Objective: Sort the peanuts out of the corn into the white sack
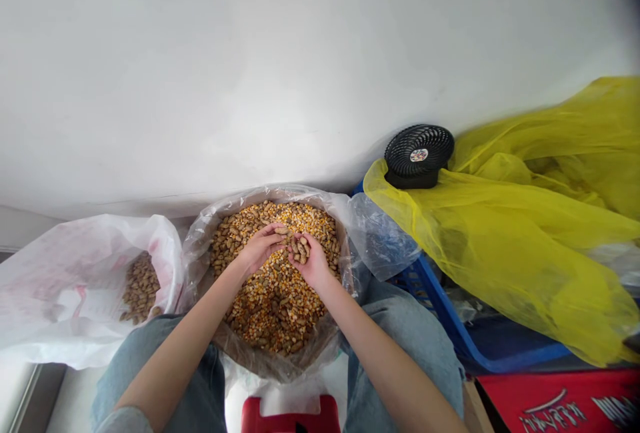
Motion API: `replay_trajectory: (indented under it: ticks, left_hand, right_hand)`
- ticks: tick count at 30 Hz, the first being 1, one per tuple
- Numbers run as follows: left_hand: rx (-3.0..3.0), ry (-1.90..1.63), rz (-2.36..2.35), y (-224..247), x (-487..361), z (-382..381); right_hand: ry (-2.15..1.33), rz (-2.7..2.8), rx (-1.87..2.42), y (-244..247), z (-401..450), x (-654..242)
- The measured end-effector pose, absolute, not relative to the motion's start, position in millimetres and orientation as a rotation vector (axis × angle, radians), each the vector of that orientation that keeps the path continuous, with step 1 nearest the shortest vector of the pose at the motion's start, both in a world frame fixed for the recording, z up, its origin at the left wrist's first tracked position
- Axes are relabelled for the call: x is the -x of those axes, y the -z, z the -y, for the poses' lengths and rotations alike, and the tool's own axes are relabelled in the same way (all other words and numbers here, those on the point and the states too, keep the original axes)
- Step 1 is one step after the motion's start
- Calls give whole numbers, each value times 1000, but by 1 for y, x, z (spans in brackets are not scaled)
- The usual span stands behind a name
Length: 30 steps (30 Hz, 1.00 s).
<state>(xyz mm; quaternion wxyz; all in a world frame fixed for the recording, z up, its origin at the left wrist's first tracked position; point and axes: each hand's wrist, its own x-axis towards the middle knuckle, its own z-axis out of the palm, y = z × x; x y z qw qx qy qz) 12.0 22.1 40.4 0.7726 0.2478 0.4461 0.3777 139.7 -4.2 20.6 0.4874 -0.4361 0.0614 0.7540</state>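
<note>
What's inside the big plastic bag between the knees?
The plastic bag holds peanuts in shells mixed with yellow and pale kernels, like corn. The left hand and right hand hold peanuts. The hands hide some of the pile, and its top layer covers everything deeper.

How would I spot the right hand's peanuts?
Find the big clear plastic bag between the blue denim knees. Over it, the left hand and right hand nearly meet. The tan, knobbly peanuts are the bunch cupped in the right hand, unlike the loose ones around.

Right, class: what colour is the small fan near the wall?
The fan is black; it shows in the head view.
</note>
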Motion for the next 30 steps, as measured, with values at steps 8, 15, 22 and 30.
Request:
replay_trajectory:
  ticks: [8,15,22,30]
  left_hand:
    - [-591,-798,-964,-38,-11,-22]
    - [-684,-760,-1001,-34,-11,-21]
    - [-699,-758,-1033,-33,-11,-22]
    - [-696,-769,-1034,-34,-11,-22]
  right_hand:
    - [-1831,-94,1095,-23,4,-138]
    - [-1844,8,1161,-27,6,-136]
    - [-1851,12,1165,-23,6,-136]
    - [-1865,-9,1181,-27,5,-136]
